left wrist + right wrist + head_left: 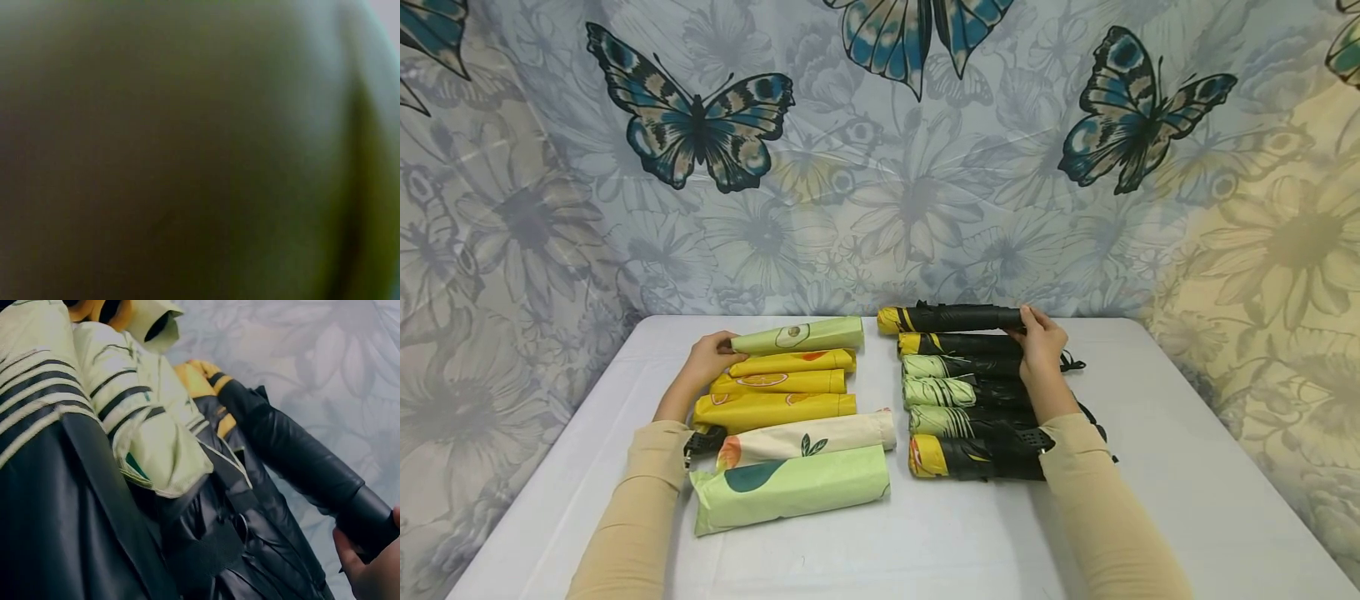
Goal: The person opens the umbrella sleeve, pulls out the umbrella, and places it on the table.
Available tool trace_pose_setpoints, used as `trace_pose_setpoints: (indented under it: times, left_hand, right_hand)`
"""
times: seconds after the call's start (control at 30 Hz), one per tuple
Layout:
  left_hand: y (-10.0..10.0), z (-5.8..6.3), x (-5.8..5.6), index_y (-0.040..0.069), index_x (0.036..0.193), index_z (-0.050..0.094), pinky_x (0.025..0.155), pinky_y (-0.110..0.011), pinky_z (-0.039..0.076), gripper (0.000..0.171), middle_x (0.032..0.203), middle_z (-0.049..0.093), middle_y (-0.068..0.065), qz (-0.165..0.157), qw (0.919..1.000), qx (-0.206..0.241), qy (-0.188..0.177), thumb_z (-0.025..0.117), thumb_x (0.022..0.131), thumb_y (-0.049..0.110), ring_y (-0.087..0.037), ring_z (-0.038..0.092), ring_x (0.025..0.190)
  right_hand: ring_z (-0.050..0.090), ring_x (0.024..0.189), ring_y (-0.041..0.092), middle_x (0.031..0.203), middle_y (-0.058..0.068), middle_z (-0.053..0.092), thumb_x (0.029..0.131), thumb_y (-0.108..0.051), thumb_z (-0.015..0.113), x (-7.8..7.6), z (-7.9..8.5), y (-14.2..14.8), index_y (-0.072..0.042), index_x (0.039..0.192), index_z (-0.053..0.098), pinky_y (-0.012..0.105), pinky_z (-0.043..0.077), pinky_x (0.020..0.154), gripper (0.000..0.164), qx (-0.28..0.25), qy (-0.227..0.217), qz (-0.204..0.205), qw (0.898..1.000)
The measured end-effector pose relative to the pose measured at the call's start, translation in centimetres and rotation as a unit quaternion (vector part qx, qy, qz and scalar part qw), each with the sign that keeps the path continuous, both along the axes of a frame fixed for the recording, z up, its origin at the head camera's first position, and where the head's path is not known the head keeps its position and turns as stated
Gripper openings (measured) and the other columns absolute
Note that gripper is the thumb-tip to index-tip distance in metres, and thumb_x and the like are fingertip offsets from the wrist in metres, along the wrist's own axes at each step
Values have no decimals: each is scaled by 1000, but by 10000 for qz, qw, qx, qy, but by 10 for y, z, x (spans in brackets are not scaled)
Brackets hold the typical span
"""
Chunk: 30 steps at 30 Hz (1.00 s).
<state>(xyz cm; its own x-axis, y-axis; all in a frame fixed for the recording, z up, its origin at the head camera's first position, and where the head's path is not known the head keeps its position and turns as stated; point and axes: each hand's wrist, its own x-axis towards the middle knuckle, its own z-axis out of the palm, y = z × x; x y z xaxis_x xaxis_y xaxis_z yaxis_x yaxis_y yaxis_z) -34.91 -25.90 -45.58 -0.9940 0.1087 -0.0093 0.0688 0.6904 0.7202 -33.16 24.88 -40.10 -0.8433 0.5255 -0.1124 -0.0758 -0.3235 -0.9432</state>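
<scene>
In the head view, my left hand (pixel 711 360) grips the left end of a light green umbrella sleeve (pixel 827 333) with an avocado print, at the far end of the left row. My right hand (pixel 1041 340) pinches the right end of a folded black umbrella (pixel 955 317) with a yellow tip, farthest back in the right row. The right wrist view shows the thumb and a finger on the dark end of that umbrella (pixel 294 447). The left wrist view is a dark blur.
Below the left hand lie three yellow sleeves (pixel 790 382), a cream sleeve (pixel 842 432) and a larger green sleeve (pixel 805 492). Several folded umbrellas (pixel 940 392) with green or yellow tips line the right side of the white table (pixel 970 542). A butterfly-print cloth (pixel 917 200) hangs behind.
</scene>
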Motion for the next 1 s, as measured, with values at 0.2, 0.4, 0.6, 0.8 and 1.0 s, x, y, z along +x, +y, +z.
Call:
trace_pose_setpoints:
  times: [0.2, 0.4, 0.6, 0.8, 1.0]
  left_hand:
    - [1, -1, -1, -8, 135, 49, 100, -52, 51, 45, 131, 54, -32, 45, 10000, 58, -50, 61, 96, 12, -45, 54, 122]
    - [2, 0, -1, -8, 134, 50, 100, -52, 51, 45, 131, 54, -32, 48, 10000, 56, -42, 61, 96, 12, -45, 55, 122]
    - [3, 1, -1, -8, 134, 50, 100, -53, 50, 44, 131, 54, -32, 64, 10000, 9, -10, 61, 96, 11, -45, 54, 122]
    - [2, 0, 0, -8, 134, 50, 101, -53, 50, 45, 131, 54, -33, 60, 10000, 36, -10, 61, 95, 11, -46, 53, 122]
    - [0, 0, 0, -9, 134, 50, 101, -54, 49, 45, 129, 54, -32, 32, 10000, 4, 15, 61, 95, 11, -47, 53, 123]
  right_hand:
    - [62, 90, 7, 124, 3, 51, 98, -12, 55, -1, 0, 8, 4, 142, 45, 23, 57, 89, 47, 112, -144, 235, 9996]
    - [63, 90, 5, 133, 6, 49, 97, -12, 58, -1, 0, 16, 2, 144, 44, 21, 57, 89, 51, -24, -141, 463, 9988]
    - [66, 89, 5, 106, -8, 57, 93, -18, 66, 1, -3, 27, -1, 139, 52, 29, 51, 103, 51, 394, -213, 495, 9978]
    - [50, 128, 17, 126, -4, 58, 96, -34, 60, 5, -10, 34, -11, 141, 53, 34, 37, 117, 50, 1865, -727, 358, 9791]
    - [40, 139, 26, 142, 7, 50, 101, -32, 50, 3, -14, 36, -12, 146, 47, 37, 35, 118, 49, 2371, -857, 565, 9660]
